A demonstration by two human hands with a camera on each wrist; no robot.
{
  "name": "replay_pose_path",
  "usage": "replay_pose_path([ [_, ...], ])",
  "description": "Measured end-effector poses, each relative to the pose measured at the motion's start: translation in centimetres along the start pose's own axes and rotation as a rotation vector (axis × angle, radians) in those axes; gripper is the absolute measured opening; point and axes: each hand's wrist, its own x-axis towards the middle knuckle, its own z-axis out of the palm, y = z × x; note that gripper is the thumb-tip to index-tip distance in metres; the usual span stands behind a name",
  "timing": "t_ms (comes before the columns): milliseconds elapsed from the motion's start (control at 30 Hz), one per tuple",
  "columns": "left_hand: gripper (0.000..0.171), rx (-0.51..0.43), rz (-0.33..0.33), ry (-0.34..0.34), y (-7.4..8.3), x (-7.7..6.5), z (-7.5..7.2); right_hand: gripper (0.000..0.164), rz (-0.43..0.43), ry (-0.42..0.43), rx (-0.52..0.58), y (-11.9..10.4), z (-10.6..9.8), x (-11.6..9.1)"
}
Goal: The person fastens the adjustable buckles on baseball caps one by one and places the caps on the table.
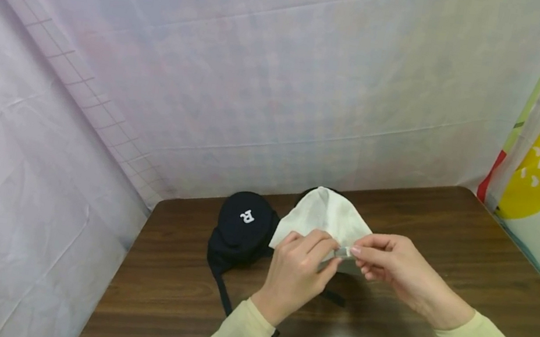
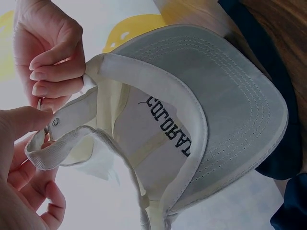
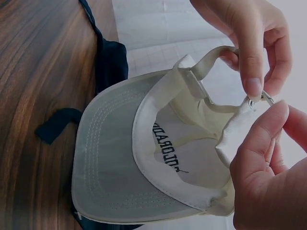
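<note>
A white baseball cap (image 1: 326, 216) is held up over the table, its hollow side and grey-green brim (image 2: 216, 86) showing in the left wrist view. Dark stitched letters (image 2: 168, 125) run across the inside. My left hand (image 1: 299, 267) pinches the cap's back strap (image 2: 79, 115) between thumb and fingers. Opposite it, my right hand (image 1: 399, 268) pinches the strap by a small metal buckle (image 3: 268, 98), fingertips close to those of the left. An eyelet (image 2: 56, 121) shows in the strap beside the buckle.
Left of the cap, a black hat (image 1: 237, 225) with a white letter R and a dangling tie strap (image 1: 223, 294) lies on the brown wooden table (image 1: 164, 269). Another dark item (image 1: 304, 195) peeks out behind the white cap. Pale cloth (image 1: 262, 85) hangs along the table's back edge.
</note>
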Motion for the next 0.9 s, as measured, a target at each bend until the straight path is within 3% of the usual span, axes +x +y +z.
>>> replay_pose_path([
  [367, 0.016, 0.0, 0.006, -0.005, -0.01, 0.23, 0.21, 0.024, -0.022, 0.014, -0.037, -0.2, -0.24, -0.07],
  [733, 0.016, -0.003, 0.008, -0.007, 0.04, 0.37, 0.24, 0.029, -0.087, 0.026, -0.16, -0.43, -0.11, -0.29],
  [900, 0.015, -0.001, 0.013, -0.007, 0.03, 0.33, 0.27, 0.026, -0.14, 0.055, -0.294, -0.66, 0.12, -0.44],
])
